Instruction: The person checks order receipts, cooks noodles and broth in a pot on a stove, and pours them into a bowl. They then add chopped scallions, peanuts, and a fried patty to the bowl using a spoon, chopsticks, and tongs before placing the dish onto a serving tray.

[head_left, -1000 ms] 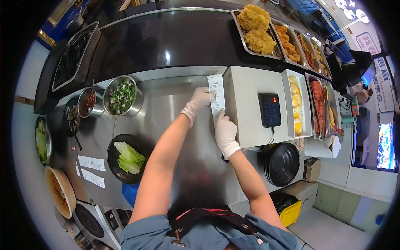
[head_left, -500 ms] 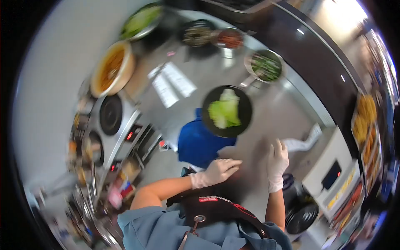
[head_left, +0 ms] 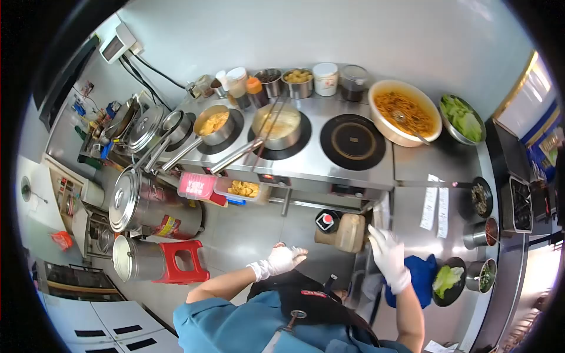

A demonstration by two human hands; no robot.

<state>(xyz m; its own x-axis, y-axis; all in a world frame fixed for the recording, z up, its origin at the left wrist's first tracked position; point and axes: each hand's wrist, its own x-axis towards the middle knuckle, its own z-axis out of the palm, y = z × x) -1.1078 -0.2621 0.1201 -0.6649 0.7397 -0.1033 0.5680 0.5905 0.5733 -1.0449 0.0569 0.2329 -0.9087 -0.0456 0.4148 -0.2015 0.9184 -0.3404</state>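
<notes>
Cloth [head_left: 421,277], blue and crumpled, lies on the near side of the stove [head_left: 321,107] and to its right, at the counter's edge, as a gloved worker faces the burners with both hands unoccupied. The right hand [head_left: 387,254], fingers extended and grasping nothing, is raised just beside the cloth; whether the wrist brushes it cannot be told. The left hand [head_left: 286,259], loosely unfolded with nothing visible in it, hangs over the floor [head_left: 235,226] in front of the stove.

Good practice at this point, by all appearances, means keeping the clean gloves off the fabric, the right elbow away from the plate [head_left: 456,289] of lettuce next to the cloth, and both forearms clear of the pot handles at the stove's front edge, where a snag could tip hot contents.

Right of the stove runs a steel counter [head_left: 412,167], bearing a basin [head_left: 379,120] of reddish food, a bowl [head_left: 475,136] of greens and two paper slips [head_left: 429,207]. On the stove sit a pot [head_left: 222,137] of yellowish food, a second pot [head_left: 286,141] with pale contents and a black burner [head_left: 353,141]; jars line its back below a pale wall [head_left: 265,35]. In front of its left end stand a lidded stockpot [head_left: 154,206] and a red stool [head_left: 181,262].
</notes>
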